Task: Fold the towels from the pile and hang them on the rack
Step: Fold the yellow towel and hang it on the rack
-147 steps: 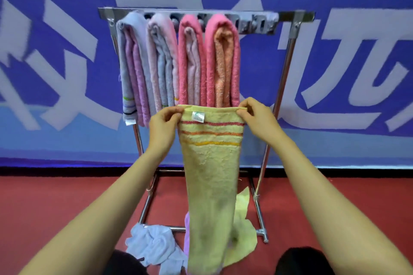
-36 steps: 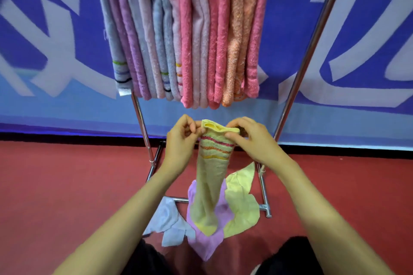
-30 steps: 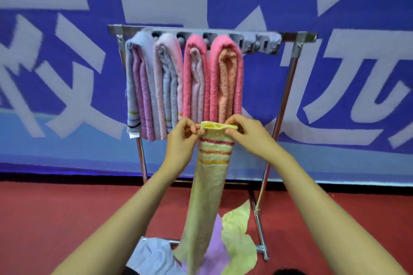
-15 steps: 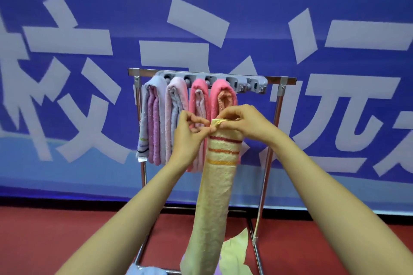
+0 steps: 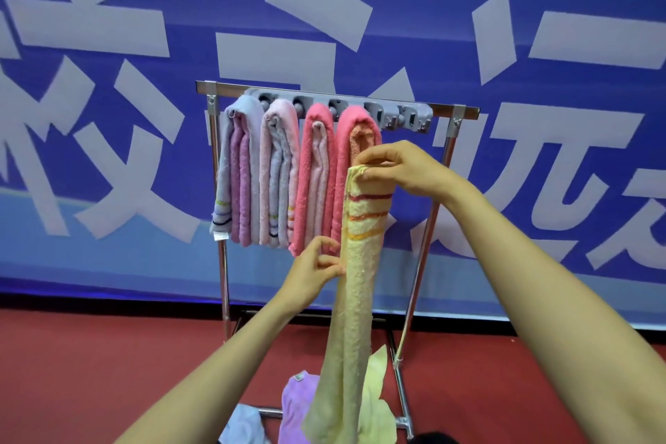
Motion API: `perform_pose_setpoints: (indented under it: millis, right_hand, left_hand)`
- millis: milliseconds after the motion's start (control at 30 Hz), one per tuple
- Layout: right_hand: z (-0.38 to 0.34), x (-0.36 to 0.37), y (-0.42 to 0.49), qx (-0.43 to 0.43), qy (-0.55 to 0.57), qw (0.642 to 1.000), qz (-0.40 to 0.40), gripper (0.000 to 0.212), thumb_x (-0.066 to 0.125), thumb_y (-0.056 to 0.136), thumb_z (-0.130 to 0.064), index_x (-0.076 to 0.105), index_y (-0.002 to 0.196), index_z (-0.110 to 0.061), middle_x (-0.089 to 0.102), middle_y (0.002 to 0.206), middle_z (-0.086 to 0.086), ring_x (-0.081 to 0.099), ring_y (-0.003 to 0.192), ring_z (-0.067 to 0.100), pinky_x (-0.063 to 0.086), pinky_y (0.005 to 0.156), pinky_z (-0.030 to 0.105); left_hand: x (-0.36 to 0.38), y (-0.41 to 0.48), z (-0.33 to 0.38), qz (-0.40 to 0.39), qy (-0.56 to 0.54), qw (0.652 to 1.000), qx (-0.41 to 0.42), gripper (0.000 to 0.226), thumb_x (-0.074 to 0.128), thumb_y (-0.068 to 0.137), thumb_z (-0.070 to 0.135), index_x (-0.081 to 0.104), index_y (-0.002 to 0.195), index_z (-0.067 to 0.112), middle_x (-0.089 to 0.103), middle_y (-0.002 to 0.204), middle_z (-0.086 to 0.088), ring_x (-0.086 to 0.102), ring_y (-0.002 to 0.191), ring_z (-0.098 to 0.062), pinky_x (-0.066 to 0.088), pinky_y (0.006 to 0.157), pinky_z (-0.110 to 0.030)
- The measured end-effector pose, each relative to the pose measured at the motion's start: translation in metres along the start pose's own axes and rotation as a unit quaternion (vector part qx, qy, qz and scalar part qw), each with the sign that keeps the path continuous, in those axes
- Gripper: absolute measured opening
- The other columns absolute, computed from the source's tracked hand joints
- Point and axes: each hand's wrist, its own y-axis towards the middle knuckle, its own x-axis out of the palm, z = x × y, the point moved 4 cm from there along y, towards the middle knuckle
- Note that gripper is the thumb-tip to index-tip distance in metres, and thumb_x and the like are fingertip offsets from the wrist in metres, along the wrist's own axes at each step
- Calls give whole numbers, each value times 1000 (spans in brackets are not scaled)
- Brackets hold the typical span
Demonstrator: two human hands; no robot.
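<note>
A yellow towel (image 5: 355,299) with red and orange stripes hangs lengthwise, folded narrow, in front of the metal rack (image 5: 447,112). My right hand (image 5: 393,168) grips its top end, just before the pink-and-orange towel on the rack. Lower down, my left hand (image 5: 315,268) pinches the towel's left edge about a third of the way down. Several folded towels (image 5: 284,173) in lilac, pale pink and coral hang side by side on the rack's grey holder (image 5: 407,117). On the floor under the rack lies the pile (image 5: 299,404): a purple, a pale yellow and a light blue towel.
The rack stands on a red floor (image 5: 108,371) against a blue banner (image 5: 360,29) with large white characters. The right part of the grey holder has no towel on it. The rack's base bars run along the floor around the pile.
My left hand has let go of the towel's top and slid down its left edge. My right hand now holds the top alone and has lifted it slightly toward the rack.
</note>
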Motion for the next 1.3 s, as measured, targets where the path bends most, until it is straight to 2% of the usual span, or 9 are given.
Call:
perform_pose_setpoints:
  millis: [133,233,333,533,667,767,967,1133,1300]
  right_hand:
    - [5,-3,-1,7,-51,999,2,17,67,88,-24,72,104,-19,71,101,-6,61,98,6,47,84,19]
    - [7,-7,1,4,-59,998,31,18,67,88,-27,73,103,-19,71,101,-5,62,99,9,48,88,26]
    - [8,-6,5,8,-62,997,47,17,67,87,-30,73,101,-22,71,99,-7,62,98,8,50,86,27]
    - [6,0,11,15,-66,996,64,16,68,87,-30,73,100,-23,69,95,-10,59,90,4,43,74,12]
    - [6,2,12,16,-65,995,68,15,68,87,-29,72,100,-23,67,94,-11,58,88,1,41,69,4]
    - [6,4,13,13,-64,996,67,17,68,87,-30,72,102,-21,68,98,-9,59,93,4,42,73,8]
    - [4,0,8,-8,-60,998,34,18,67,87,-29,72,102,-21,70,100,-7,61,98,6,48,83,21]
    - [3,-6,6,-21,-58,998,16,18,67,88,-28,72,104,-21,70,103,-9,62,101,6,50,91,27]
    - [11,-3,7,-15,-65,997,28,17,67,87,-27,73,102,-21,71,100,-7,62,99,8,49,92,31]
  left_hand:
    - [-11,8,-4,94,54,994,-1,34,79,73,4,51,90,13,72,73,-5,65,68,-4,47,67,-14]
    - [-18,9,-3,168,60,984,23,34,80,73,8,51,88,15,71,69,2,64,66,-3,46,66,-11]
    - [-8,4,-7,158,64,984,48,29,73,81,8,54,101,17,73,76,7,67,74,0,47,73,-11]
    - [2,-7,-20,162,32,984,74,27,60,93,13,51,110,32,74,88,12,67,91,0,50,86,-21]
    - [6,-13,-27,126,-20,990,53,27,61,91,27,46,112,33,74,89,10,68,91,-6,48,87,-24]
    - [6,-12,-37,97,-10,995,35,41,70,86,16,45,114,31,74,91,7,68,91,-8,49,87,-25]
    - [6,0,-57,55,-37,997,-44,41,65,89,9,46,123,23,74,92,5,68,90,-3,46,79,-13]
    - [14,9,-76,-29,-8,998,-59,52,57,95,12,34,139,27,74,102,1,66,105,-12,45,98,-30]
    - [24,2,-96,-62,0,994,-86,42,59,93,11,41,129,25,74,98,-3,67,102,-17,47,98,-32]
